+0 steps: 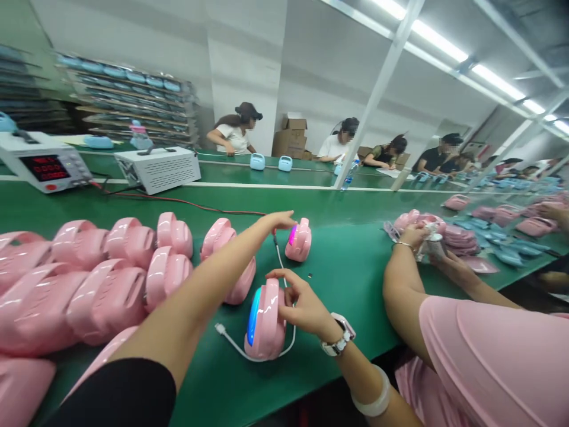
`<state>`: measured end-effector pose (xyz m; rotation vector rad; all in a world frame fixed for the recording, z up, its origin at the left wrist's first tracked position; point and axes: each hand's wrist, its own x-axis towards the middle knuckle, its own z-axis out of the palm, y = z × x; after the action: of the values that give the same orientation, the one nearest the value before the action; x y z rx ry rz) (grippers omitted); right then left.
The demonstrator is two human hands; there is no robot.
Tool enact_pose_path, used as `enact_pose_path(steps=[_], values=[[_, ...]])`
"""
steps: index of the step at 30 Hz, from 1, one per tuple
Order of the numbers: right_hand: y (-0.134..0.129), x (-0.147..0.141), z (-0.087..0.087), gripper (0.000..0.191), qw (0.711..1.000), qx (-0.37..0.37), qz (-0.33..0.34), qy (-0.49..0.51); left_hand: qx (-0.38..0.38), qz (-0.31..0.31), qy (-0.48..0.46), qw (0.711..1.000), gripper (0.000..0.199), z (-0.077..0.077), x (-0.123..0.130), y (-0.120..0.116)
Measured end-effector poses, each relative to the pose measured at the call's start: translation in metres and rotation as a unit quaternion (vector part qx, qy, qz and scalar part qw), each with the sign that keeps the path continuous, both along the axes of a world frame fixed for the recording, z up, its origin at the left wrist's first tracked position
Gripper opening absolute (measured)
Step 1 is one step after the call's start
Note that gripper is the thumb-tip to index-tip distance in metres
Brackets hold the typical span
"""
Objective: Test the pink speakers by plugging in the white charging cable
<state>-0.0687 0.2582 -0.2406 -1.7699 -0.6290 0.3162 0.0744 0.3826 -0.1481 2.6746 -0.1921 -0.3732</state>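
A pink portable speaker (pixel 273 332) with a handle stands on the green table in front of me, its front glowing blue. My right hand (pixel 306 302) has its fingers curled around the handle and the thumb against the side. Beyond it, my left hand (pixel 281 221) stretches out to a second pink speaker (pixel 302 242) with a purple glow; its fingers are apart at the lit front, and whether they touch it is unclear. A white cable (pixel 237 349) loops around the nearer speaker, its plug loose on the table. Red and black leads (pixel 213 207) run toward my left hand.
Rows of pink speakers (pixel 106 299) fill the left side. Behind them stand a power supply with red digits (pixel 47 169) and a grey metal box (pixel 157 169). At right, a co-worker's hands (pixel 413 237) handle a part beside stacked pink pieces (pixel 460 240). More people sit across the line.
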Motion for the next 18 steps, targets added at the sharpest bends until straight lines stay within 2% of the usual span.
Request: enact_pose_path(steps=[2,4,7,9,11,13,16,18], values=[[-0.001,0.000,-0.001,0.053,1.000,0.000,0.006,0.013,-0.006,-0.025,-0.013,1.000,0.058,0.024,-0.019,0.014],[-0.001,0.000,-0.002,0.050,0.999,0.003,0.006,0.034,-0.009,-0.044,-0.045,0.998,0.058,0.048,-0.048,0.033],[-0.002,0.000,-0.004,0.050,0.998,0.007,-0.001,0.057,0.010,-0.086,-0.096,0.992,0.051,0.073,-0.119,0.069],[-0.002,-0.002,-0.005,0.051,0.998,0.006,-0.005,0.062,0.035,-0.097,-0.136,0.985,0.046,0.078,-0.179,0.097],[-0.003,-0.005,-0.006,0.051,0.998,0.003,-0.014,0.063,0.071,-0.060,-0.192,0.977,0.039,0.071,-0.239,0.127],[-0.003,-0.008,-0.005,0.052,0.998,0.001,-0.027,0.062,0.069,0.020,-0.222,0.972,0.039,0.050,-0.288,0.155],[-0.004,-0.011,-0.003,0.050,0.998,-0.005,-0.043,0.048,-0.070,0.188,-0.172,0.964,0.047,0.003,-0.331,0.183],[-0.004,-0.012,0.000,0.048,0.998,-0.020,-0.044,0.030,-0.190,0.248,-0.114,0.943,0.053,-0.030,-0.340,0.190]])
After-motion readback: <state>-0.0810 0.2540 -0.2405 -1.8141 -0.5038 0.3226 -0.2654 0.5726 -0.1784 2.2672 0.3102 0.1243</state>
